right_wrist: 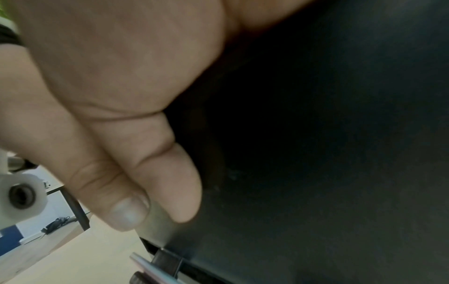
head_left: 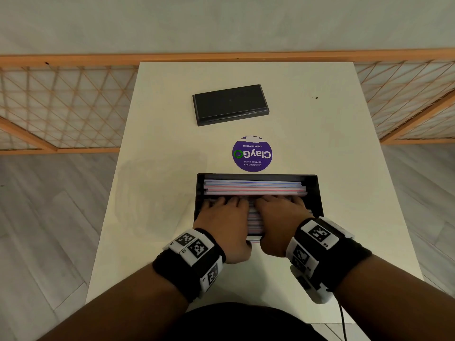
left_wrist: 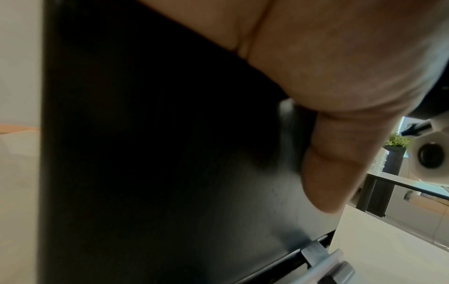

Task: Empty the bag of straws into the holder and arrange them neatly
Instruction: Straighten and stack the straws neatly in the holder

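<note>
Both hands, left hand (head_left: 222,217) and right hand (head_left: 279,215), press flat, fingers extended and gripping nothing, on striped straws (head_left: 253,187) lying crosswise beneath and beyond the fingertips inside the black holder (head_left: 317,193).

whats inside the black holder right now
Striped straws lie flat across the holder. Both hands, left hand and right hand, rest on them, hiding the near part.
</note>
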Tool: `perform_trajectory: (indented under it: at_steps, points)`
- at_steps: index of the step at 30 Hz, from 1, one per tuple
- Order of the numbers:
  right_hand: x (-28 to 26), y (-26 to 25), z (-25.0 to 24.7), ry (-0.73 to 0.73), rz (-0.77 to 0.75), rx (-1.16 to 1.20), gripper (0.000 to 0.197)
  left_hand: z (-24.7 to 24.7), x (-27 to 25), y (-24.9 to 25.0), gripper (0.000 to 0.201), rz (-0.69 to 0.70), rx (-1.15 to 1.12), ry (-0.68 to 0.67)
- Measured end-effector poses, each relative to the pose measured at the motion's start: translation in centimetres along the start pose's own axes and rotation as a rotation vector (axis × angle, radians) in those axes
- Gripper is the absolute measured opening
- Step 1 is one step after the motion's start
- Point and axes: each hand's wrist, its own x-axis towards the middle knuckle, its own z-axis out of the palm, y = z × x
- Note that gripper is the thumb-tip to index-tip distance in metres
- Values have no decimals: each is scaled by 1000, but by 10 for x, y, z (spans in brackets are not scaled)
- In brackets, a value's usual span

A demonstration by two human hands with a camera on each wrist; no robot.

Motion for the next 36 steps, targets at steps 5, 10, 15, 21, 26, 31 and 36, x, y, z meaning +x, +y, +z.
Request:
perform_trajectory:
  at_steps: [5, 10, 15, 21, 26, 31, 36]
  points:
    - [-2, -1, 0, 12, 6, 14, 70, -1, 0, 2, 60, -16, 24, 1]
    - [-2, -2, 1, 6, 6, 2, 69, -2, -2, 2, 61, -14, 27, 9]
    - [-4, -3, -4, -34, 20, -28, 60, -5, -6, 7, 58, 54, 22, 42]
    - [-7, -2, -1, 8, 25, -52, 57, -6, -7, -2, 60, 28, 92, 46]
    - [-7, -2, -4, -18, 24, -61, 50, -9, -5, 1, 52, 23, 55, 11]
    - [-5, -2, -4, -26, -24, -25, 57, -10, -1, 7, 55, 104, -7, 41]
    - [-8, 1, -4, 9, 57, -41, 55, -12, -6, -1, 46, 19, 54, 44]
